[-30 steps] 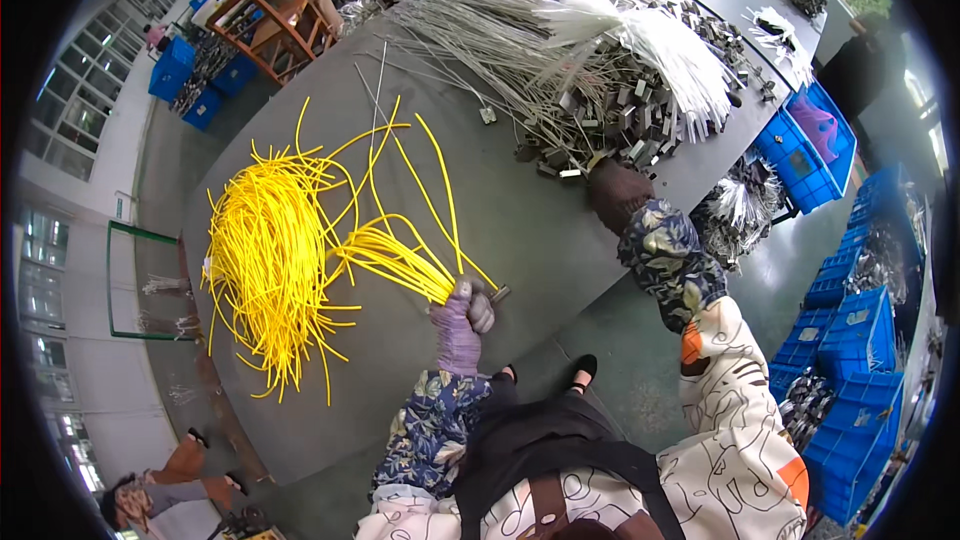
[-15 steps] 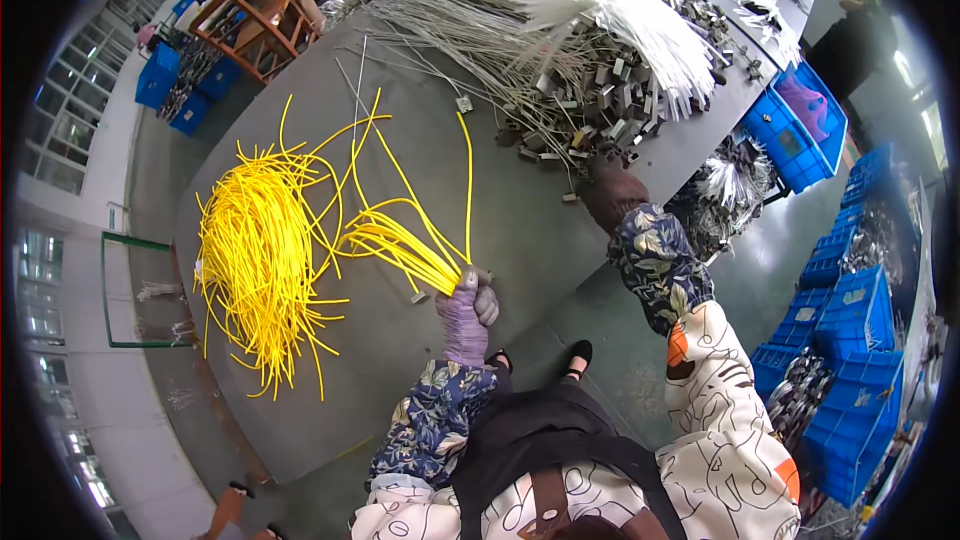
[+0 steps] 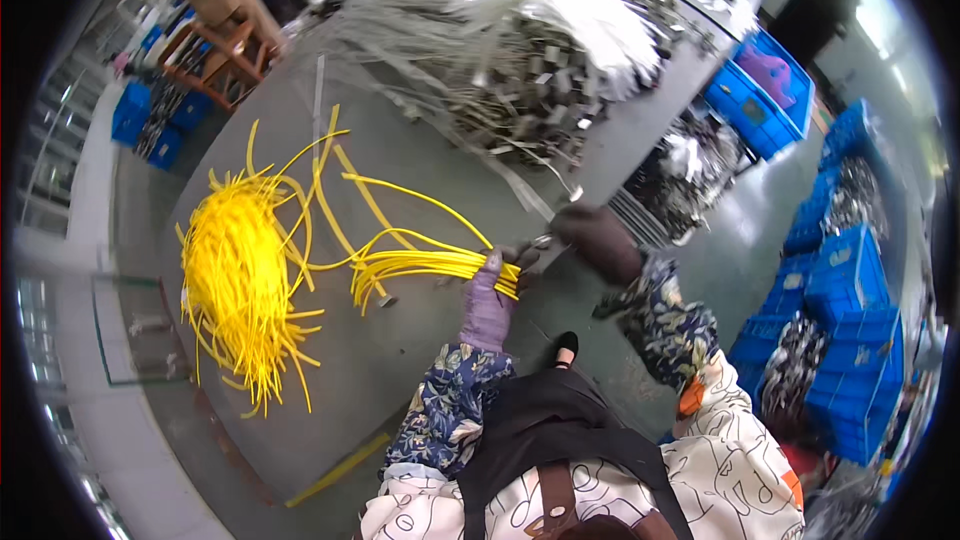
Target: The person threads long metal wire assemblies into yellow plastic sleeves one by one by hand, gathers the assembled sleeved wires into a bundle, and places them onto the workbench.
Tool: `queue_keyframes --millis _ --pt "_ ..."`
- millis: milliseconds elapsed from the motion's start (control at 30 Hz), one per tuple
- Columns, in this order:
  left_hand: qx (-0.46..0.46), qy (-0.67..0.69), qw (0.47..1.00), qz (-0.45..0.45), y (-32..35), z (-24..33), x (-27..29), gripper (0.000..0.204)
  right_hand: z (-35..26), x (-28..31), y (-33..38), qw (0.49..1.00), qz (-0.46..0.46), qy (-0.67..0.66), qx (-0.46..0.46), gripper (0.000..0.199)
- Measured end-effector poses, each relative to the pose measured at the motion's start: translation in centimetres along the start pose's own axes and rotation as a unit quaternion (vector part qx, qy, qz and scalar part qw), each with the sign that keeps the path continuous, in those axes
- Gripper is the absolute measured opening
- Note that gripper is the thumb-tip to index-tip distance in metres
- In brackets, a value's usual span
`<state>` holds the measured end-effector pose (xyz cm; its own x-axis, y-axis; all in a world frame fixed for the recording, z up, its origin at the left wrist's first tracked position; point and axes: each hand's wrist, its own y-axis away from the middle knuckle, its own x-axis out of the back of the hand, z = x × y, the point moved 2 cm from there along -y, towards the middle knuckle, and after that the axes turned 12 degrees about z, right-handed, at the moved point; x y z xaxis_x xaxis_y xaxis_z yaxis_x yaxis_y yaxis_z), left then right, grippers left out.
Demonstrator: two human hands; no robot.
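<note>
My left hand (image 3: pixel 489 292), in a purple glove, grips one end of a bundle of yellow tubes (image 3: pixel 425 262) that fans out to the left over the grey table (image 3: pixel 420 140). My right hand (image 3: pixel 598 243), in a dark brown glove, sits just right of the bundle's end at the table's near edge, holding a thin pale cable (image 3: pixel 530 198) with a small metal end. A large loose heap of yellow tubes (image 3: pixel 238 280) lies further left on the table.
A big pile of white and grey cables with metal connectors (image 3: pixel 540 50) covers the far side of the table. Blue crates (image 3: pixel 850 280) stack on the floor at right, another blue bin (image 3: pixel 760 105) by the table. A person sits on a wooden stool (image 3: pixel 225 30) at upper left.
The bundle has been gathered tighter in my left hand. My right hand has come from the cable pile toward the bundle's end, close to my left hand.
</note>
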<state>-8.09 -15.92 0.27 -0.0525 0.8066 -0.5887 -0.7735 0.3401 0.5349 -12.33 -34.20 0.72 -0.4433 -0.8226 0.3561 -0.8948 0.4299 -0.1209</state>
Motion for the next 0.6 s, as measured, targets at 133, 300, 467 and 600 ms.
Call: queue_keyframes --millis 133,300,467,600 --pt "0.103 0.059 0.993 -0.028 -5.3 -4.0 -0.5 0.016 -0.4 -1.1 9.9 0.965 -0.013 -0.098 -0.242 0.021" --pt "0.092 0.142 0.961 -0.221 -13.5 1.5 0.2 0.024 -5.1 -0.5 10.6 0.962 0.031 -0.174 -0.208 0.028" --pt "-0.096 -0.027 0.993 0.056 -14.9 3.1 -1.5 0.013 0.8 7.6 20.8 0.926 -0.087 0.020 -0.366 0.033" --pt "-0.120 -0.086 0.989 -0.007 -14.4 1.0 -1.2 0.021 13.8 11.6 40.5 0.907 -0.225 0.314 -0.168 0.024"
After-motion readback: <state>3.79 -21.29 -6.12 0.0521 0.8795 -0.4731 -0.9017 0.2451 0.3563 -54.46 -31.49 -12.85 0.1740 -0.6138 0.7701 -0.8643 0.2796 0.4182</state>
